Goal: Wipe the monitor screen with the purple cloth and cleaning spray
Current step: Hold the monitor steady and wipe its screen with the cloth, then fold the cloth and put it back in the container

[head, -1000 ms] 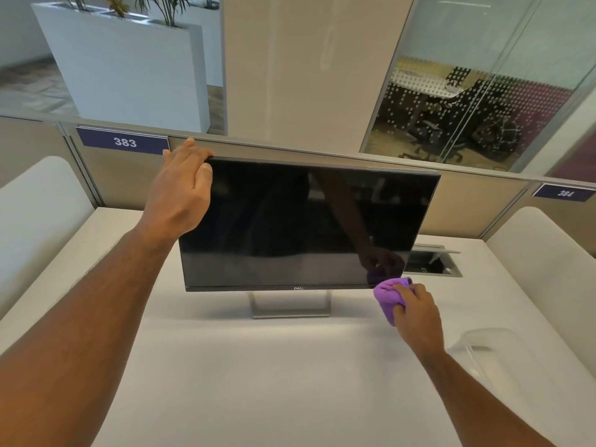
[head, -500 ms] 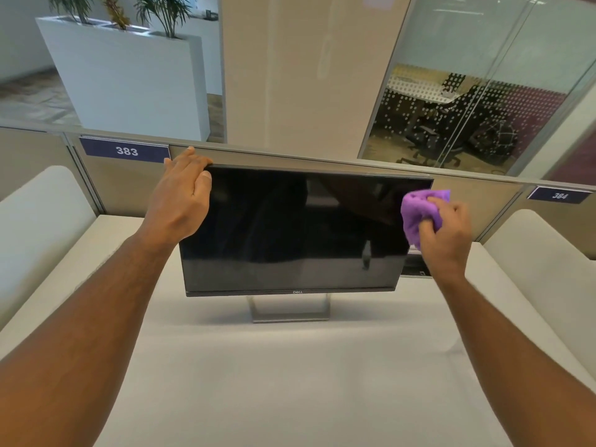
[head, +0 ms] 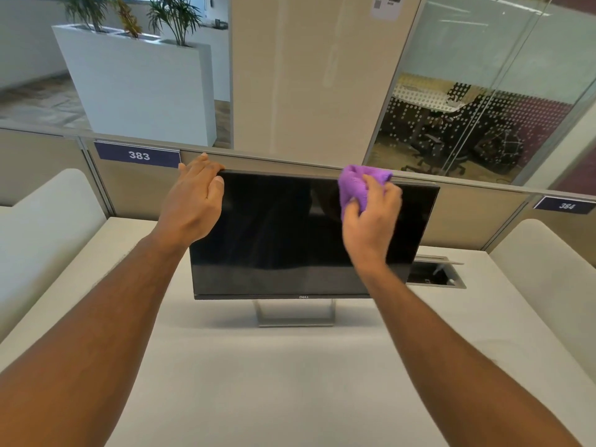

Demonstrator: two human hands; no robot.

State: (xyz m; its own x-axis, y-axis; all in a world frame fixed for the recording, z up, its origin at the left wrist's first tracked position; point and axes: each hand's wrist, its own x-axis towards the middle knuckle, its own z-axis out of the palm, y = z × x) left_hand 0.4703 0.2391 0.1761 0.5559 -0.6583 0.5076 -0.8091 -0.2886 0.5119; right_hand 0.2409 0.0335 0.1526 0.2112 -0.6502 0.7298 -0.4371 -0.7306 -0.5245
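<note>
Bright, even indoor light; wide-angle bending at edges; right hand (head: pixel 371 217) slightly blurred.

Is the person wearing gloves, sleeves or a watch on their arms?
No. Both forearms are bare as far as the picture shows, with no sleeves. The left hand and right hand wear no gloves, and no watch, ring or bracelet shows.

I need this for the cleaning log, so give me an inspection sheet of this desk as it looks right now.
Surface: white desk, bare in front of the monitor.
Job's things: monitor upright on its stand, screen dark; purple cloth bunched at the screen's upper edge; spray not in view.
Clutter: nothing seen.
Grippers: left hand grips the monitor's top left corner; right hand presses the cloth to the screen.
Cables: nothing seen; open desk hatch behind the monitor.
Surroundings: partition with sign 383, planter, glass wall.
</note>
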